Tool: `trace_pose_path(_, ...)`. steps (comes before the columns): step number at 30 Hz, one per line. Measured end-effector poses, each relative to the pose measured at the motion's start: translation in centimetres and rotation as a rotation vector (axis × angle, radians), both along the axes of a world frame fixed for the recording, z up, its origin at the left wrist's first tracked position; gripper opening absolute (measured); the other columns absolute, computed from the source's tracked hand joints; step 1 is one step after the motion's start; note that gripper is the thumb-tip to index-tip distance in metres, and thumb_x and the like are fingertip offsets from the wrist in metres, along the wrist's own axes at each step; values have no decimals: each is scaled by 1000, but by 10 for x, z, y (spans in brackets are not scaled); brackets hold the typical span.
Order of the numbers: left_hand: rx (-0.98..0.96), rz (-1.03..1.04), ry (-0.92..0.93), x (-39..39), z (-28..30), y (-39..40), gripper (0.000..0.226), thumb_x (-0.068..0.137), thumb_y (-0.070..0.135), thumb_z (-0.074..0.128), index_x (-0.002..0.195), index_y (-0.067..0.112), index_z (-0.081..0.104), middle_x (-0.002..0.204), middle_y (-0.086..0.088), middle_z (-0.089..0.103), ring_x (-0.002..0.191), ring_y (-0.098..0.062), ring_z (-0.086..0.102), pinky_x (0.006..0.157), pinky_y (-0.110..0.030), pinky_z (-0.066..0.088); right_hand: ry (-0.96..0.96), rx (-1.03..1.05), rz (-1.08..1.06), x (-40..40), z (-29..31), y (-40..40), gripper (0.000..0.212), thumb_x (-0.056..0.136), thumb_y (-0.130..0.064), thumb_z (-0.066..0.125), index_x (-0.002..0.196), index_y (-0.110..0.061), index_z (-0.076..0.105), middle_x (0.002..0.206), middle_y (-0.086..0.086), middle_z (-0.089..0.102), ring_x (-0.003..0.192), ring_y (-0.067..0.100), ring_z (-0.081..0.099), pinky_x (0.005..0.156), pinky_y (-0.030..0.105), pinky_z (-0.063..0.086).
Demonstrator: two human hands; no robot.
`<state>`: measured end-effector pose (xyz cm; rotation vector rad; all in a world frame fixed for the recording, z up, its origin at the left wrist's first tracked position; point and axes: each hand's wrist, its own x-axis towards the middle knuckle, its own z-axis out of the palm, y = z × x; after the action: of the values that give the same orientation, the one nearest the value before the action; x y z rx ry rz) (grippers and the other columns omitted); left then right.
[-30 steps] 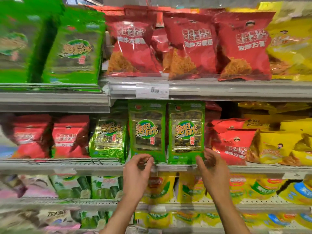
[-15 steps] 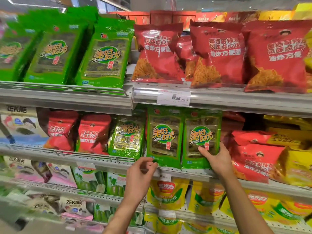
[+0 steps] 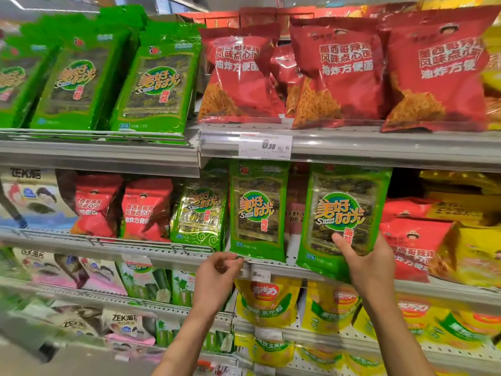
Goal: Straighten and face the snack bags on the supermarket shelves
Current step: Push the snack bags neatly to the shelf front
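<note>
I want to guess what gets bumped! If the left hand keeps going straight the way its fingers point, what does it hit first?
Probably the bottom edge of the green seaweed bag just above the left hand, at the shelf lip. Depth is hard to judge.

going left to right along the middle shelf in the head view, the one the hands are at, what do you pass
ZEK bag → two red noodle bags → shiny green seaweed bag → upright green seaweed bag → green seaweed bag held by the right hand → red bag → yellow bags
</note>
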<state>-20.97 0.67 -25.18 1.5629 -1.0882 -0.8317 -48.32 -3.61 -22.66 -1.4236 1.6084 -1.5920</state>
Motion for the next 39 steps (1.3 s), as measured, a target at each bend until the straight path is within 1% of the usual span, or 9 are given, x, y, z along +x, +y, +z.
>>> trace_pose_path(2,15,19,44,4,-2,-1,12,86,21,77,94,14,72,80,-3,74,83,-16,71,75,-27,55,-38,7,35,2,2,17,37,80,-35,81,114,-26,69,93,-20,74,88,-4,69,74,27,51)
trace_pose_path(5,34,28,84,14,-1,-4,12,85,21,78,92,14,71,80,-4,75,76,-9,70,63,-15,49,-118,74,105,13,-3,37,38,76,-42,81,110,-28,70,98,-15,77,92,6,74,83,42,59)
trace_pose_path(9,27,16,114,43,5,-11,14,86,17,77,92,6,72,84,-12,75,81,-24,69,74,-32,50,-132,95,153,57,-6,57,38,72,-46,81,107,-34,72,100,-12,78,95,10,74,84,42,58)
trace_pose_path(15,12,80,80,136,16,-12,12,85,15,75,93,6,74,88,-12,76,88,-27,71,79,-35,51,-126,162,191,151,-11,66,46,69,-51,80,108,-28,72,94,-18,77,88,1,73,76,33,57)
trace_pose_path(19,-115,224,-65,198,23,-19,10,84,19,78,84,13,70,77,-1,72,66,-7,63,64,-21,47,-126,216,177,205,-18,63,55,64,-61,79,108,-30,70,95,-14,77,94,10,72,87,42,58)
trace_pose_path(22,-195,286,-268,228,26,-28,37,81,30,81,108,12,64,93,7,66,80,-2,60,71,-10,42,-158,257,165,235,-23,63,54,61,-61,78,106,-33,69,96,-11,77,96,15,71,89,45,56)
trace_pose_path(25,-137,222,-405,249,28,-50,77,73,36,87,131,1,51,124,-10,59,116,-25,54,101,-41,45,-180,265,145,255,-26,63,48,62,-56,79,103,-32,70,90,-14,78,93,13,73,81,38,56)
trace_pose_path(33,103,-222,-169,273,38,-90,139,30,68,90,142,3,38,138,-15,57,128,-32,54,110,-49,43,-230,295,119,270,-26,67,59,59,-56,80,111,-28,72,102,-5,78,102,20,71,93,50,56)
trace_pose_path(39,164,-276,-110,276,29,-105,74,43,37,96,106,13,68,90,1,78,89,-13,73,95,-41,55,-219,317,118,267,-29,67,44,71,-42,82,111,-28,72,95,-12,78,93,7,72,81,33,57)
